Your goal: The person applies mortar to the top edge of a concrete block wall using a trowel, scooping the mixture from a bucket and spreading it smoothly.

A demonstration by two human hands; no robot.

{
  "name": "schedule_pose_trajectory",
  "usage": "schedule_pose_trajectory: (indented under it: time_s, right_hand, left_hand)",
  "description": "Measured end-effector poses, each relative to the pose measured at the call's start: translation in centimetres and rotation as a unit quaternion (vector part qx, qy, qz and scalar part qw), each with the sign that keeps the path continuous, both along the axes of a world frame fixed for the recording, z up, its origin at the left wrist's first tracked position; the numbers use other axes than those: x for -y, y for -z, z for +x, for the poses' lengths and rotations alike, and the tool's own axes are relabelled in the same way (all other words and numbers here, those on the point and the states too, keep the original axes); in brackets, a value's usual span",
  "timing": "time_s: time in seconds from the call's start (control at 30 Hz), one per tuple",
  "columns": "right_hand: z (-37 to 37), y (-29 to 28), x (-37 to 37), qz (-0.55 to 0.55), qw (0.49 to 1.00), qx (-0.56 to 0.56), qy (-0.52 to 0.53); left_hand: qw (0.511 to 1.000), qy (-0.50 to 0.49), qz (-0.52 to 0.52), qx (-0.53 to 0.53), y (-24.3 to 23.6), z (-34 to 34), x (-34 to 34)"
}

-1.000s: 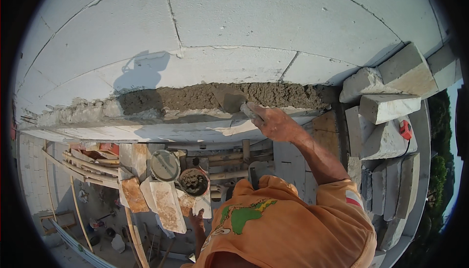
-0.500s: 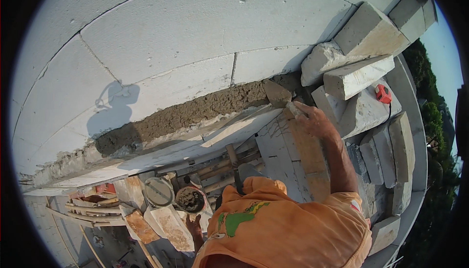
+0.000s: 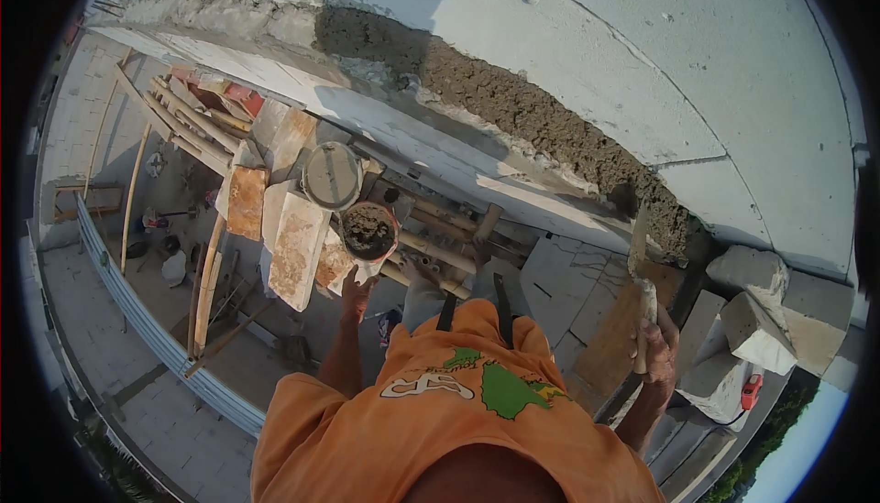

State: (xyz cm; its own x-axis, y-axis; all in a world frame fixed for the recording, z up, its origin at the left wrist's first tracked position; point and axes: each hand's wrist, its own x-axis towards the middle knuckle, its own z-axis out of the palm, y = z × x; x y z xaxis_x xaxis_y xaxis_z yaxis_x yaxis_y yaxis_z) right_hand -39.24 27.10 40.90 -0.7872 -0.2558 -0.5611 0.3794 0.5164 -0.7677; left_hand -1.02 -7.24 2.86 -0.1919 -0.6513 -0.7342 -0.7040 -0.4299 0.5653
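Observation:
My right hand (image 3: 657,349) is closed around the handle of a trowel (image 3: 639,242). The blade, turned nearly edge-on, is at the right part of a rough grey mortar bed (image 3: 518,104) lying along a ledge of the pale block wall (image 3: 733,72). Lower down, my left hand (image 3: 356,294) has its fingers stretched out beside a bucket of mortar (image 3: 368,231). Nothing shows in its grip, though its fingertips may touch the pale surface under the bucket. A second round bucket (image 3: 332,176), with a grey surface inside its rim, stands next to it.
Broken pale blocks (image 3: 747,269) are piled at the right, with a red tape measure (image 3: 752,391) on them. Stained block pieces (image 3: 298,251) lie left of the buckets. Bamboo poles (image 3: 192,123) and a corrugated sheet (image 3: 165,320) lie farther left, over a lower level.
The view has swung, shifting the wall to the upper right. My right hand has drawn the trowel back from the mortar's far right end and turned the blade on edge. My left hand stays near the bucket.

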Motion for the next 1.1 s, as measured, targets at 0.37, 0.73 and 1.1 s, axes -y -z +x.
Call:
schedule_pose_trajectory:
  time_s: [0.37,0.73,1.1]
  right_hand:
    - [2.2,17.7,16.7,0.061,0.917,0.233,-0.317]
    - [6.4,36.9,14.7,0.111,0.923,0.268,-0.254]
    - [7.2,42.5,12.3,0.186,0.913,0.276,-0.235]
  left_hand:
    - [0.853,-0.499,0.135,-0.074,14.8,1.0,-5.3]
    - [0.605,-0.728,0.235,-0.221,40.2,-5.0,-5.8]
    - [0.505,-0.796,0.105,-0.316,50.0,-7.9,-3.6]
